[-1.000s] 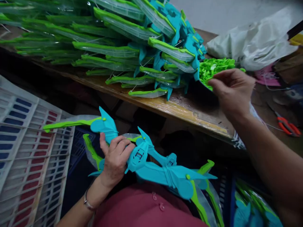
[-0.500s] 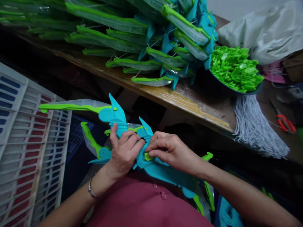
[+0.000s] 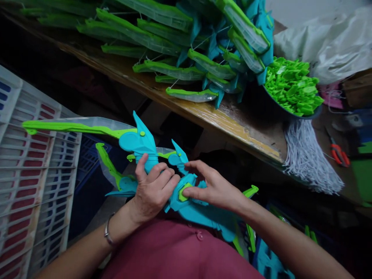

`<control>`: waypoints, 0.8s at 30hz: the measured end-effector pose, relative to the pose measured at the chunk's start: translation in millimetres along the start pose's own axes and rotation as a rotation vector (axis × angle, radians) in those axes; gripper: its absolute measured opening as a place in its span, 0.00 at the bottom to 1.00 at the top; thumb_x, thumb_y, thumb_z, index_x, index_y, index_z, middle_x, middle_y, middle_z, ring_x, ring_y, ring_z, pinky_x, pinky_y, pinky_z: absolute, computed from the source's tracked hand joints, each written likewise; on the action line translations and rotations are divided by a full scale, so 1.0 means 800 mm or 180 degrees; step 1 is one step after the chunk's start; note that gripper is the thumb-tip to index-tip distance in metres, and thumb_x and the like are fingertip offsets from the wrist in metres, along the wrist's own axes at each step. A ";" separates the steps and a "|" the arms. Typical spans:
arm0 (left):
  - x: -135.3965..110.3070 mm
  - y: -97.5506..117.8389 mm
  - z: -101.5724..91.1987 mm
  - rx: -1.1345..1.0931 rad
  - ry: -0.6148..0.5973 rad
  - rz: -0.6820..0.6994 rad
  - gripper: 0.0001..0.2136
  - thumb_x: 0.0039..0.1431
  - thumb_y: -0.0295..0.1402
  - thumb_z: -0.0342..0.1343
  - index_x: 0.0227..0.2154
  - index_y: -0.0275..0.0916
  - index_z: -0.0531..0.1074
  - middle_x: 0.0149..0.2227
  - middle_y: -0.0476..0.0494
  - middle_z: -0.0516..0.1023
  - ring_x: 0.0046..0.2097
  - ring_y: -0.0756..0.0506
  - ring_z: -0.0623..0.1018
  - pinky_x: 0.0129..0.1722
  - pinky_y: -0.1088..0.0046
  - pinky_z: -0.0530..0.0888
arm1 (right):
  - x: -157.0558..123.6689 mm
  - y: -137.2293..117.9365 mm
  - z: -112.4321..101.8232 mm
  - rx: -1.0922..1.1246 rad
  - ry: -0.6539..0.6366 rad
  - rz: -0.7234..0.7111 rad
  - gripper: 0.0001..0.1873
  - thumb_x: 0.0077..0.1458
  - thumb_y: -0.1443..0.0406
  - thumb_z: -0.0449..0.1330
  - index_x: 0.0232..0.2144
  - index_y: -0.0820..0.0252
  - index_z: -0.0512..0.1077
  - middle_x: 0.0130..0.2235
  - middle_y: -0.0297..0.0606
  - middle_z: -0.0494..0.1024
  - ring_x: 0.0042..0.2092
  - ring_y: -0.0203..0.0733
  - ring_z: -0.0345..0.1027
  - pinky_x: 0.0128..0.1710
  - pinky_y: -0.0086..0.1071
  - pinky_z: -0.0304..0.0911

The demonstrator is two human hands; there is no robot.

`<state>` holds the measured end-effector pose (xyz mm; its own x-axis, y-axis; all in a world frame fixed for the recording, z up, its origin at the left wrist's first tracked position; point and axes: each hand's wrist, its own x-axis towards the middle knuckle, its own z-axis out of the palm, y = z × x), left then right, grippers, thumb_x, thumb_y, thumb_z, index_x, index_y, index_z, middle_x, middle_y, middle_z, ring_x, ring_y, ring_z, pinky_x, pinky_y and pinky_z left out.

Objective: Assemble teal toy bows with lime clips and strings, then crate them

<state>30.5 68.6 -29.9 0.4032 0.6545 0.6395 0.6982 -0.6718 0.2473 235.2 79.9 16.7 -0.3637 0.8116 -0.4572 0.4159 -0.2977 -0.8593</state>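
While your left hand (image 3: pixel 155 190) curls firmly around the teal bows (image 3: pixel 203 219) at the centre of the frame, your right hand (image 3: pixel 210 188) sits loosely open, its fingers parted and its thumb against one green cap (image 3: pixel 183 192) in a bow's hub. You have at least two bows there, overlapping in front of your shirt. One dark bowl (image 3: pixel 274 104) stands on the worktop (image 3: pixel 232 133) at the upper right, heaped with green pieces (image 3: pixel 293 85) too many to count. One blue crate (image 3: pixel 256 255) at the lower right holds teal parts (image 3: pixel 270 259); your arm partly hides it. One white slatted crate (image 3: pixel 37 159) fills the left edge, its contents unclear. At the right you have one bundle of white cords (image 3: pixel 310 159), one red-handled tool (image 3: pixel 340 155) and one white sack (image 3: pixel 328 46).
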 end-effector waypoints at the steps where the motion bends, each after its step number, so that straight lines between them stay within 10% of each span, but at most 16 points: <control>1: 0.002 0.002 -0.003 -0.0015 0.0021 -0.0019 0.08 0.69 0.26 0.53 0.36 0.38 0.77 0.32 0.49 0.82 0.42 0.45 0.80 0.70 0.46 0.50 | 0.000 0.002 0.000 0.0317 -0.0276 0.0310 0.33 0.48 0.51 0.72 0.53 0.55 0.69 0.40 0.37 0.72 0.37 0.41 0.65 0.36 0.35 0.64; 13: 0.005 0.012 -0.014 0.0029 0.0007 0.0353 0.05 0.65 0.23 0.58 0.36 0.39 0.77 0.31 0.53 0.84 0.38 0.47 0.83 0.70 0.49 0.52 | -0.029 0.004 0.020 0.1857 -0.0518 0.0773 0.28 0.49 0.52 0.73 0.46 0.55 0.67 0.35 0.31 0.69 0.36 0.36 0.63 0.37 0.31 0.63; 24: 0.005 0.009 -0.014 -0.0188 -0.0038 0.0513 0.04 0.66 0.24 0.58 0.35 0.36 0.77 0.31 0.48 0.83 0.39 0.45 0.80 0.69 0.48 0.53 | -0.033 0.001 0.020 0.1424 -0.0372 0.0483 0.26 0.49 0.52 0.73 0.43 0.55 0.69 0.31 0.28 0.67 0.32 0.35 0.59 0.32 0.29 0.60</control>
<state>30.7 62.5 -17.4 0.5144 0.5406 0.6657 0.5882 -0.7873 0.1849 231.6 49.9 24.4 -0.4286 0.6879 -0.5857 0.0817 -0.6161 -0.7834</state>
